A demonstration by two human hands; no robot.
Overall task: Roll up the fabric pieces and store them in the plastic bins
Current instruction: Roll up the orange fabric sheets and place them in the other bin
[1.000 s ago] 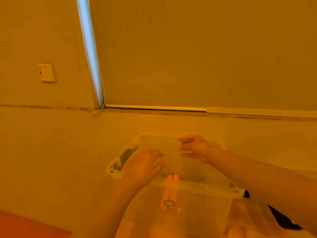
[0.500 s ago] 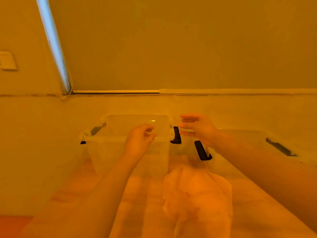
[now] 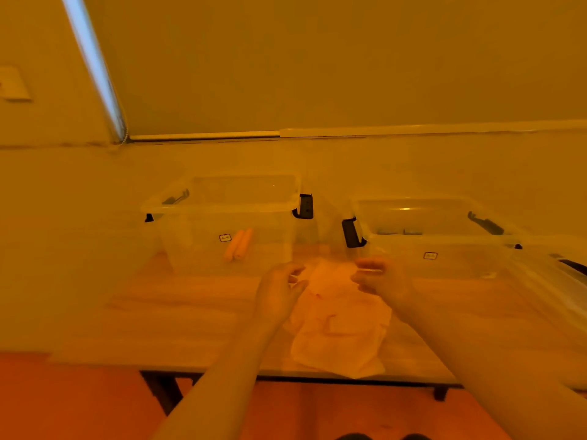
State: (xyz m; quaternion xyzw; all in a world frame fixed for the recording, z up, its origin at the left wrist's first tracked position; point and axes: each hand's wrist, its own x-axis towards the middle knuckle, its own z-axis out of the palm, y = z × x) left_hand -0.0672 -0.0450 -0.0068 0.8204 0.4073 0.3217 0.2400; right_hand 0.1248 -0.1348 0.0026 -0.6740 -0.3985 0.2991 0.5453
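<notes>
A pale, crumpled fabric piece (image 3: 340,315) lies loose on the light wooden table (image 3: 190,312), spread toward the near edge, probably so it can be flattened and rolled there. Beyond the fabric, to its far left, stands a clear plastic bin with black side latches (image 3: 228,223); a rolled orange fabric piece (image 3: 238,249) shows through its front wall, lying on the bottom, so one roll seems already stored. A second clear plastic bin with black latches (image 3: 438,236) stands beyond the fabric to its far right, lid off and open for more rolls.

The left hand (image 3: 279,292) hovers over the fabric's far left corner and the right hand (image 3: 381,276) over its far right corner. Both have loosely curled fingers that grasp nothing, apparently poised to take hold of the far edge. Whether the fingertips touch the cloth I cannot tell.
</notes>
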